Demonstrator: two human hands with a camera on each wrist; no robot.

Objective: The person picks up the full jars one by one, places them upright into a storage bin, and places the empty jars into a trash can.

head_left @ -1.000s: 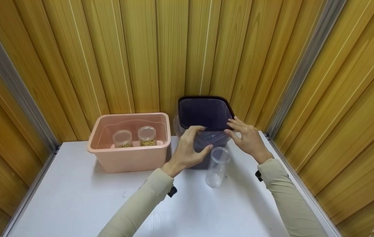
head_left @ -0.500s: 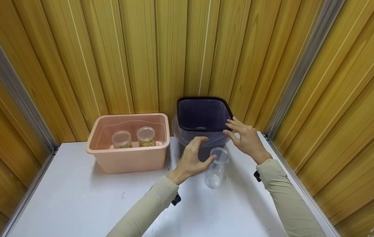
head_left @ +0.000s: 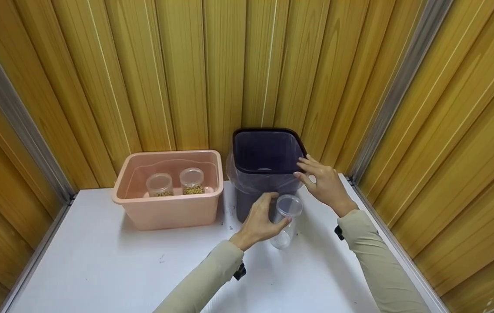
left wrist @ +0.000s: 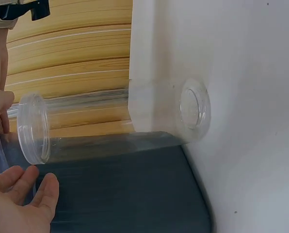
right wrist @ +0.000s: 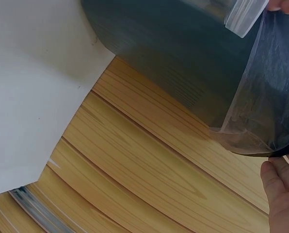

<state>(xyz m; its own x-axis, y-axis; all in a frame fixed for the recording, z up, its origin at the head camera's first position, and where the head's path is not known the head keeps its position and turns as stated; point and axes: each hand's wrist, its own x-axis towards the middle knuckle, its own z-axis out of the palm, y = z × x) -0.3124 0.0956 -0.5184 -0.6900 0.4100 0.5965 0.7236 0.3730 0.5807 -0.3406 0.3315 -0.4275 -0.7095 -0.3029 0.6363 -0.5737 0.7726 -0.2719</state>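
Note:
A tall clear plastic jar [head_left: 282, 240] stands on the table in front of the dark bin [head_left: 245, 204]. Its broad ribbed top shows at the left in the left wrist view, on the same jar [left wrist: 110, 116]. My left hand [head_left: 258, 222] is around the upper jar, thumb and fingers spread on either side, fingertips right at the top. Fingers of my right hand [head_left: 327, 184] rest on the bin's right rim, fairly straight. A clear plastic liner [right wrist: 265, 97] hangs over that rim. Inside the bin, only a small pale edge shows low down.
Left of the bin is a pink tub [head_left: 173, 213]. Two clear jars, one jar [head_left: 159, 182] and another jar [head_left: 191, 178], stand in it with small yellowish-green beans at the bottom. Wood-patterned walls [head_left: 177, 78] enclose the white table [head_left: 112, 269] behind and on both sides.
My left hand has come down from the bin's front rim to the top of the tall jar. The right hand has stayed at the bin's right rim.

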